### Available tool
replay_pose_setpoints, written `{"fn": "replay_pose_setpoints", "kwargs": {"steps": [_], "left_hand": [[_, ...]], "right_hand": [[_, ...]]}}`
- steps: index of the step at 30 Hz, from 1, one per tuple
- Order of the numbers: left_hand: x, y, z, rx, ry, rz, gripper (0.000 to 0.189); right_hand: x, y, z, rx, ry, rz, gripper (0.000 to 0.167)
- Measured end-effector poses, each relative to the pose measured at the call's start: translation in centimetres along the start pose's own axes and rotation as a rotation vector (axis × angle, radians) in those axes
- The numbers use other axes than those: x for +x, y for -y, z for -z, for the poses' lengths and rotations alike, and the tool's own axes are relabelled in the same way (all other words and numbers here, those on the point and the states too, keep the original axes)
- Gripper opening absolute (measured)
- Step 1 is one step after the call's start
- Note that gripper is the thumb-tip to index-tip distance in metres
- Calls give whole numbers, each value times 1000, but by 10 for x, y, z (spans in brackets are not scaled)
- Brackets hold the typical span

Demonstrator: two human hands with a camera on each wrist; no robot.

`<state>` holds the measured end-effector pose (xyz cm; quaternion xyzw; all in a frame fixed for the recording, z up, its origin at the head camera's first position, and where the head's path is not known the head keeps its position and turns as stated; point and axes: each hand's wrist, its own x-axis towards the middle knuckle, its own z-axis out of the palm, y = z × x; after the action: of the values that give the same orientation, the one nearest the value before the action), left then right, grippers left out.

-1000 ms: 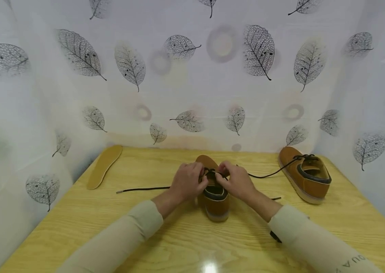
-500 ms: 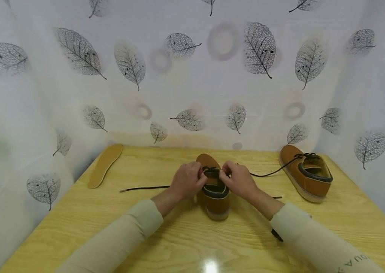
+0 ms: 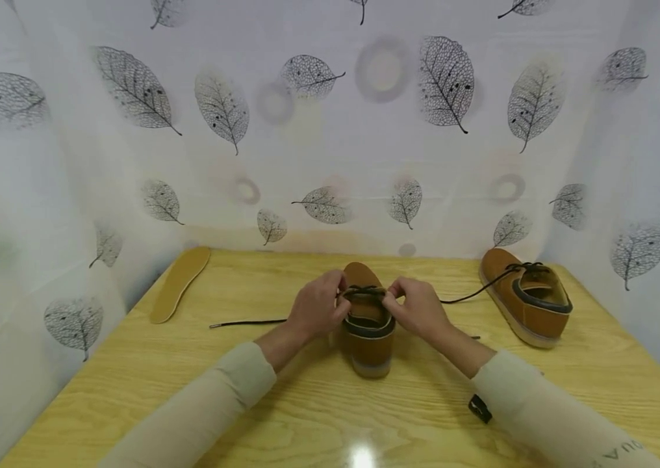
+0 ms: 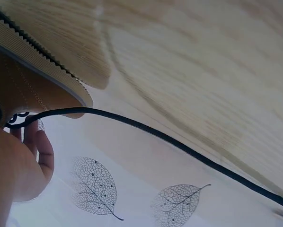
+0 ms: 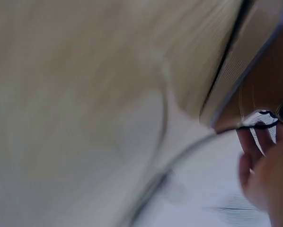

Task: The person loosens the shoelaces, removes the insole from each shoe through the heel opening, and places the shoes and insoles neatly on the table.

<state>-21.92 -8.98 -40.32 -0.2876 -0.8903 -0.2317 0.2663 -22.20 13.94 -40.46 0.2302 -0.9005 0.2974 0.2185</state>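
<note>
A brown lace-up shoe (image 3: 372, 354) stands mid-table, heel toward me. My left hand (image 3: 316, 305) pinches its black shoelace (image 4: 146, 127) at the left of the lacing. Opposite, at the right of the lacing, my right hand (image 3: 421, 309) pinches the lace between thumb and finger. A stretch of lace runs across the tongue between both hands. In the left wrist view a long lace end trails away from the left fingers (image 4: 45, 151). The right wrist view has another blurred trailing lace (image 5: 191, 149), with the right hand's fingers (image 5: 248, 146) close against the shoe's side.
A second brown shoe (image 3: 531, 318), tied with black lace, sits at the right rear; from it a lace runs toward my right hand. An insole (image 3: 180, 286) lies at the left rear. Beside my right sleeve is a small black object (image 3: 479, 408). Leaf-print sheeting (image 3: 324, 149) surrounds the table.
My hands have moved apart, the right one shifting rightward, and the lace between them has spread across the tongue. The loose lace end at left has slid slightly right. More of the black object shows.
</note>
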Motion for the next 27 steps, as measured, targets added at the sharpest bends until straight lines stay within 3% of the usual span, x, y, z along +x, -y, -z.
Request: {"fn": "replay_pose_setpoints", "kwargs": {"steps": [3,6,10,13,17,19,24,27], "left_hand": [[0,2,-1,-9,13,-70,20],[1,1,-3,-30,75,-113,18],[1,2,-1,-19,135,-70,10],[1,2,4,13,150,-58,24],[6,1,7,72,182,-89,36],[9,-1,9,111,216,-85,39],[17,-7,11,258,373,-53,38],[18,-9,9,309,377,-80,30]], "right_hand": [[-5,-1,0,-48,-14,26,5],[-7,-1,0,-125,-44,87,7],[-3,3,-3,-190,-87,220,7],[0,6,-6,-198,-115,319,11],[5,8,-8,-188,-141,435,15],[8,10,-7,-177,-120,470,13],[11,10,-7,-174,-60,524,9],[12,8,-7,-186,-51,557,9]]}}
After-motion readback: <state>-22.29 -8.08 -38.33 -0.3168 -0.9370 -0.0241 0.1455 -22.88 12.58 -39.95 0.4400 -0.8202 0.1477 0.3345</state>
